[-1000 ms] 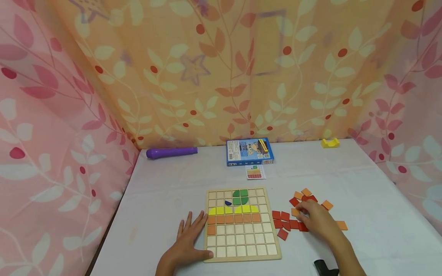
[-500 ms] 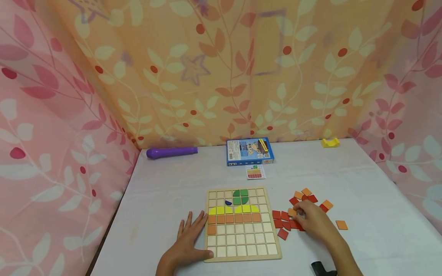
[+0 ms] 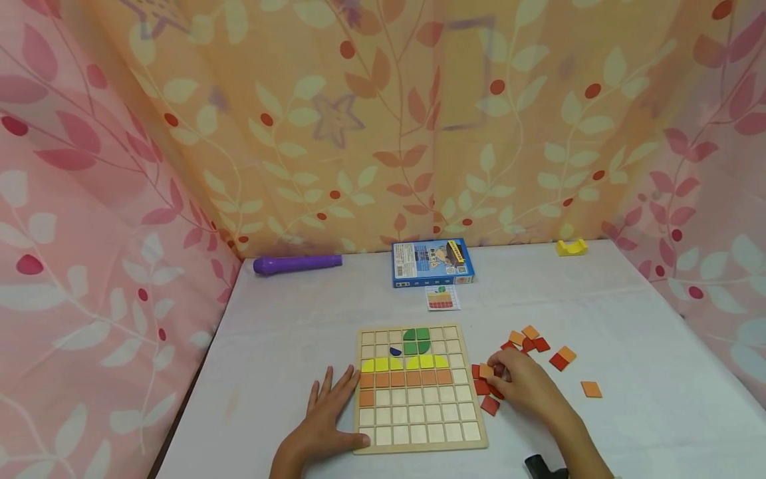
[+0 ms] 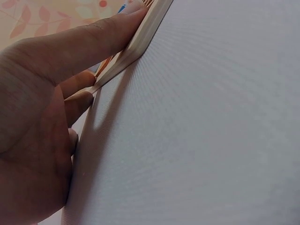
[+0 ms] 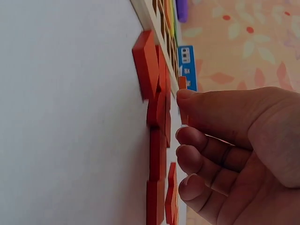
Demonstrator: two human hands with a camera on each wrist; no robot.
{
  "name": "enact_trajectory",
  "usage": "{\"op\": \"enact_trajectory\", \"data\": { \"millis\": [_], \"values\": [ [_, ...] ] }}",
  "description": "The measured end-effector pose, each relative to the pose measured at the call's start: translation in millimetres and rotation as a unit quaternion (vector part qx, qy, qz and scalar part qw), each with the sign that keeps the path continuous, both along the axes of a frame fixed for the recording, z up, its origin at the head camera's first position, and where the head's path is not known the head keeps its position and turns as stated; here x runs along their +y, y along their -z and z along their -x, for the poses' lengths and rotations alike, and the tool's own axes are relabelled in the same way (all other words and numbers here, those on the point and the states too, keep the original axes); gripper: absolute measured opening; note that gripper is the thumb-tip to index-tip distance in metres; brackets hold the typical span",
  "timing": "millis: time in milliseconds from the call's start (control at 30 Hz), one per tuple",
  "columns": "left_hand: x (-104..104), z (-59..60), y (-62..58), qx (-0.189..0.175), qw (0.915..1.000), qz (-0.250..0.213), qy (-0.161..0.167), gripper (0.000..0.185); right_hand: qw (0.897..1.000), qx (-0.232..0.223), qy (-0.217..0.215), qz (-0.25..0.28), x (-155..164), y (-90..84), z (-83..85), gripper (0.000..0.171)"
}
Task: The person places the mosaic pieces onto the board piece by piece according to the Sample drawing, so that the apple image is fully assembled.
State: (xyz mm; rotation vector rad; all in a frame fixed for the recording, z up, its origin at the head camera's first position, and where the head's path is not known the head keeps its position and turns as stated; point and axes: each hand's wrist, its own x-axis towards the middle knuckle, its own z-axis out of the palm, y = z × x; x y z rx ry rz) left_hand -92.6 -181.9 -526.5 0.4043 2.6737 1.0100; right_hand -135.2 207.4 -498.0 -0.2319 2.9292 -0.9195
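A wooden grid board [image 3: 419, 432] lies on the table, with green, blue, yellow and orange tiles in its upper rows. My left hand [image 3: 328, 416] lies flat beside the board, fingers straight and thumb against its lower left corner; in the left wrist view the fingers [image 4: 101, 40] press along the board's edge [image 4: 145, 35]. My right hand [image 3: 498, 374] is just right of the board and pinches a small orange tile [image 3: 485, 370] between thumb and forefinger. In the right wrist view that orange tile [image 5: 182, 101] is held above the red tiles [image 5: 149, 63].
Loose red and orange tiles [image 3: 529, 339] are scattered right of the board, with one orange tile [image 3: 591, 389] apart. A blue box [image 3: 432, 263], a pattern card [image 3: 443, 298], a purple cylinder [image 3: 297, 264] and a yellow piece [image 3: 571, 247] lie at the back. Patterned cloth walls enclose the table.
My right hand has moved left from the tile pile toward the board, carrying an orange tile. The left hand has not moved.
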Motion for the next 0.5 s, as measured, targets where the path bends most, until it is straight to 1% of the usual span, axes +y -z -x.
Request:
{"op": "enact_trajectory", "data": {
  "millis": [133,267,333,500],
  "values": [
    [0,0.1,1.3,0.001,1.0,-0.001,0.0,0.115,1.0,-0.011,-0.007,0.008,-12,-0.2,-0.3,0.018],
    [0,0.1,1.7,0.0,1.0,0.003,-0.001,0.116,0.999,-0.025,-0.015,0.018,-26,-0.8,-0.7,0.021],
    [0,0.1,1.4,0.0,1.0,0.001,0.0,0.116,0.999,-0.025,-0.023,0.02,-32,-1.2,-0.7,0.021],
    [0,0.2,0.1,0.0,1.0,-0.003,0.002,0.115,0.998,-0.007,-0.059,0.026,-43,-0.4,-0.2,0.019]
  ]
}}
